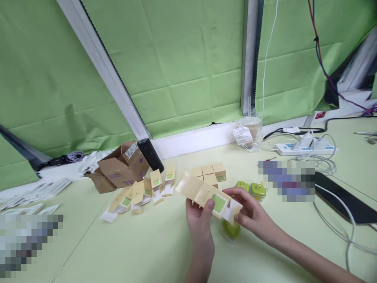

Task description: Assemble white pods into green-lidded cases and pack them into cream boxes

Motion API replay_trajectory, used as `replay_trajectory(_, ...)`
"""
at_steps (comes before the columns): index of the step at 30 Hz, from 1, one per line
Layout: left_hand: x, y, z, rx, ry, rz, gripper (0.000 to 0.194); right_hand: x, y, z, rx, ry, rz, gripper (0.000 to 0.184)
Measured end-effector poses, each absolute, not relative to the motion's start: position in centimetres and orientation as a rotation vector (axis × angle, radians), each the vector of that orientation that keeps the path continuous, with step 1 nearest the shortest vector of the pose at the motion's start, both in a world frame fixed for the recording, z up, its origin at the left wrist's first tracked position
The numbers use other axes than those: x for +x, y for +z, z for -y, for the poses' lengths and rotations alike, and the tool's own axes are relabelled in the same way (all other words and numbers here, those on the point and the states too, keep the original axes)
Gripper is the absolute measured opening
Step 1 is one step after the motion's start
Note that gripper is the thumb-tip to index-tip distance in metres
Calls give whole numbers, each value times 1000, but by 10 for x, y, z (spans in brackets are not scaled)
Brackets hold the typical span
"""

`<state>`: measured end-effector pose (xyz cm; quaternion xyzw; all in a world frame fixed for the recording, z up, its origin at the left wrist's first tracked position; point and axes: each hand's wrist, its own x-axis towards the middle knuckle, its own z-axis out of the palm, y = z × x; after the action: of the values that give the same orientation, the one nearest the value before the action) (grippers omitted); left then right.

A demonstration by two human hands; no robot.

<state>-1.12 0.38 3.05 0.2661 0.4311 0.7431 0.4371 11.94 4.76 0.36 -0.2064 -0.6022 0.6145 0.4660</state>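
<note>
A small tan carton (203, 192) with a green square label is held tilted above the table, its white end flaps standing out. My left hand (201, 224) grips its body, thumb on the front beside the label. At the flap end, the fingers of my right hand (250, 212) pinch the carton's edge. Just below sits a green-lidded clear container (231, 231), partly hidden by the carton and my right hand. Two similar containers (258, 190) stand behind my right hand. Several closed tan boxes (219, 171) are grouped behind the carton.
Several unfolded cartons (141, 193) lie to the left, before a brown cardboard box (123, 169) and a black cylinder (150, 155). A bagged drink cup (250, 131) and a power strip (306, 147) are at the back. White cables (352, 220) cross the right side.
</note>
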Motion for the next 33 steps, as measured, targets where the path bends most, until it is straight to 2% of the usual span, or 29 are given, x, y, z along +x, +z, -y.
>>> replay_trajectory(7, -46, 35, -5, 593, 1850, -1136, 54, 116, 16, -43, -510, 1533, 1816, 25)
replay_trajectory(12, -56, 34, -3, 594, 1883, -1136, 48, 101, 35, -37, -597, 1254, 2014, 36)
replay_trajectory(16, -49, 29, 4, 586, 1913, -1037, 53, 82, 45, -39, -691, 1034, 2018, 20)
replay_trajectory(22, -53, 36, 13, 637, 1880, -961, 60, 73, 46, -45, -572, 1056, 2015, 8)
replay_trajectory(24, -57, 39, 13, 625, 1920, -984, 59, 74, 45, -43, -486, 886, 2104, 8)
replay_trajectory(29, -59, 42, 16, 561, 2016, -1079, 57, 78, 48, -29, -399, 93, 2467, 27)
replay_trajectory(31, -63, 42, 18, 569, 1998, -1144, 60, 80, 53, -30, -505, -33, 2485, 25)
replay_trajectory(33, -76, 40, 15, 646, 1944, -1297, 59, 84, 56, -39, -616, 47, 2458, 24)
